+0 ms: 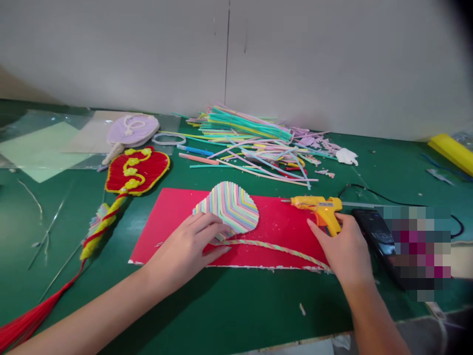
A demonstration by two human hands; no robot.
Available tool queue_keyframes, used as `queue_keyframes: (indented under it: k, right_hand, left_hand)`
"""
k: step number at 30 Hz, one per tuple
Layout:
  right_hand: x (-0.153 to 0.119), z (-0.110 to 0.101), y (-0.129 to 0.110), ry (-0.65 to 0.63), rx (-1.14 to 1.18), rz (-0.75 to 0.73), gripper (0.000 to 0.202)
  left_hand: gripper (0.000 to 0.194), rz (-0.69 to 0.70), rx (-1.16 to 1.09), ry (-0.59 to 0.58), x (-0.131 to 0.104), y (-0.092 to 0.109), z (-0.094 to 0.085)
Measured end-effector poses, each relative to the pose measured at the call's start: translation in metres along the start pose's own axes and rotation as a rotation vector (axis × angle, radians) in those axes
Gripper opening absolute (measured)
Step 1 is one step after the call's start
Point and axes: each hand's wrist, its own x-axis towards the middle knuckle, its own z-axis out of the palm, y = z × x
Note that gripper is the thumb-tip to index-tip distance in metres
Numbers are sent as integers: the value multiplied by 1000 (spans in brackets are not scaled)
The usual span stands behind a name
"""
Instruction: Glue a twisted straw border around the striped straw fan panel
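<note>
Left hand (190,239) (thumb apart) overlaps striped panel (232,204) — right hand (349,246) beside phone (371,229), fingers parted round glue gun (321,206)

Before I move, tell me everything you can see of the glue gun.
The glue gun has a yellow body, seemingly plastic, with an orange trigger, a dark label and a slim metallic nozzle pointing left. It appears to lie on its side at the red board's far right. A pale rod seems to extend from its rear. The right hand is at its handle; grip and heat cannot be told.
</note>
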Motion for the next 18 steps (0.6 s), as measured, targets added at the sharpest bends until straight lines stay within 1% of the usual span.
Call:
queue_keyframes:
  k: [2, 4, 6, 8, 9, 10, 11, 13, 15, 16, 18]
  right_hand:
    - [2, 3, 1, -5, -28, -78, 61]
    - [2, 4, 1, 16, -87, -141, 63]
    - [-1, 2, 0, 106, -140, -184, 64]
    - [-5, -1, -5, 216, -97, -260, 56]
    - [-8, -3, -9, 242, -26, -321, 48]
    - [-11, -4, -15, 227, 67, -397, 39]
    - [-14, -6, -22, 174, 169, -473, 31]
    - [-21, -6, -37, -25, 315, -599, 19]
    - [-26, -4, -52, -226, 354, -670, 14]
    - [-28, -3, -58, -295, 347, -695, 13]
    - [-30, 1, -69, -376, 333, -740, 13]
  left_hand:
    - [18, -62, -9, -11, 5, 2, 6]
    - [16, -83, -16, -29, 8, 2, 11]
    - [14, -82, -21, -35, 10, 2, 13]
    - [14, -80, -28, -30, 11, 2, 14]
    - [14, -81, -34, -28, 11, 1, 14]
    - [13, -83, -40, -24, 12, 1, 15]
    - [13, -86, -47, -18, 12, 1, 15]
    - [11, -91, -59, -4, 12, 0, 15]
    - [10, -89, -68, 10, 12, 0, 15]
    - [10, -87, -70, 15, 12, 0, 16]
    - [10, -85, -74, 20, 12, -1, 16]
